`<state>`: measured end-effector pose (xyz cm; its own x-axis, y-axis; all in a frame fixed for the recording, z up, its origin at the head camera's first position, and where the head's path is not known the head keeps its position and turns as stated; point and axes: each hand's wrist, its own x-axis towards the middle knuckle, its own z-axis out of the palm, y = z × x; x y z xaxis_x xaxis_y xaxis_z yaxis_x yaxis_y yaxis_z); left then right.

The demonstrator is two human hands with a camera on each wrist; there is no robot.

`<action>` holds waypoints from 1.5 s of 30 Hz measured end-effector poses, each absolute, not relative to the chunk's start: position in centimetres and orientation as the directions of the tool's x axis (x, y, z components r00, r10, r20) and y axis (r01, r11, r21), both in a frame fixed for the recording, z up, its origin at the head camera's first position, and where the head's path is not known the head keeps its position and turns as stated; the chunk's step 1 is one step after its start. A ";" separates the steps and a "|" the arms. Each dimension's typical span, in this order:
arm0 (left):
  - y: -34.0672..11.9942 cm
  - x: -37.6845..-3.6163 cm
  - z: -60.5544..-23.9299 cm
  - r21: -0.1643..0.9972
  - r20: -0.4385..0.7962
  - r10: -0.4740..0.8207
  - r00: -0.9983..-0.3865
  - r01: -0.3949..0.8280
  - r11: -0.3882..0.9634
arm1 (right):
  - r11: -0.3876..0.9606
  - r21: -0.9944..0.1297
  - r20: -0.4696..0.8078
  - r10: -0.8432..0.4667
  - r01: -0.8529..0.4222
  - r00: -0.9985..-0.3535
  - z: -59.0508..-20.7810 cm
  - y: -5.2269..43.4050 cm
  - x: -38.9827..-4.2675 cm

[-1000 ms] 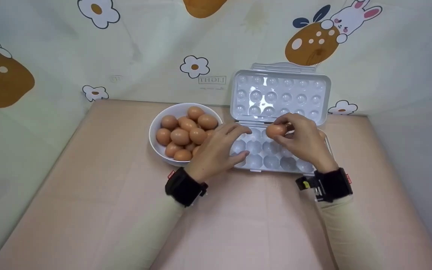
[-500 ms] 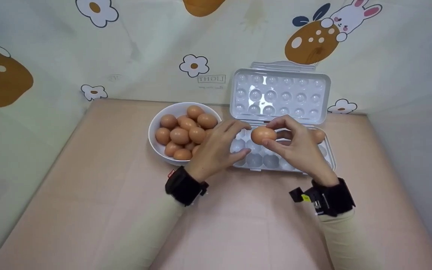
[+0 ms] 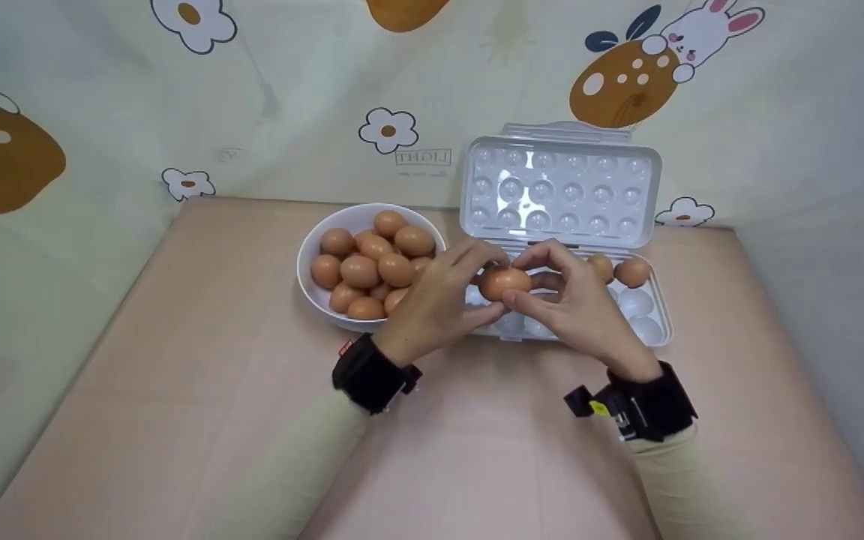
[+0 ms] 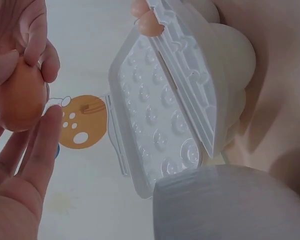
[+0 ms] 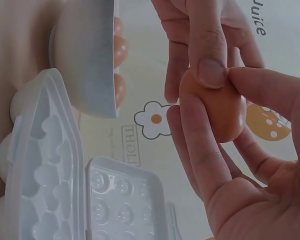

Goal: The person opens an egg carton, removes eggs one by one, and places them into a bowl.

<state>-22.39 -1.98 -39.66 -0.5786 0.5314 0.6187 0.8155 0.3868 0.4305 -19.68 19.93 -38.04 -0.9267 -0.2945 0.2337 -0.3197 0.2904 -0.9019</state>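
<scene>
A brown egg point(image 3: 505, 284) is held above the near half of the carton, between both hands. My right hand point(image 3: 574, 307) pinches it from the right between thumb and fingers. From the left my left hand point(image 3: 439, 300) curls round its other end; in the right wrist view the left thumb lies on the egg point(image 5: 225, 112). The clear plastic egg carton point(image 3: 561, 196) stands with its lid up at the back. Two eggs point(image 3: 633, 272) show in its far right cups; the hands hide several cups.
A white bowl point(image 3: 308, 289) heaped with several brown eggs point(image 3: 360, 271) stands left of the carton, partly behind the left hand. A patterned cloth point(image 3: 312, 90) hangs behind the pinkish tabletop point(image 3: 237, 405).
My right hand has brought the egg left, away from the carton's right side, to the left hand. The left hand stays nearly in place, its fingers now at the egg.
</scene>
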 end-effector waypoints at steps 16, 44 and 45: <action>-5.0 -23.3 -37.9 0.402 0.560 0.530 -0.637 0.768 0.498 | 0.287 -0.884 0.292 -0.278 -0.370 -0.915 -38.0 20.9 -19.8; -9.1 -24.6 -38.4 0.366 0.333 0.494 -0.803 0.593 0.717 | 0.356 -0.858 0.319 -0.195 -0.370 -0.927 -37.7 22.8 -19.8; -9.0 -24.6 -38.5 0.353 0.333 0.496 -0.802 0.594 0.723 | 0.358 -0.858 0.318 -0.197 -0.370 -0.927 -37.7 22.8 -19.8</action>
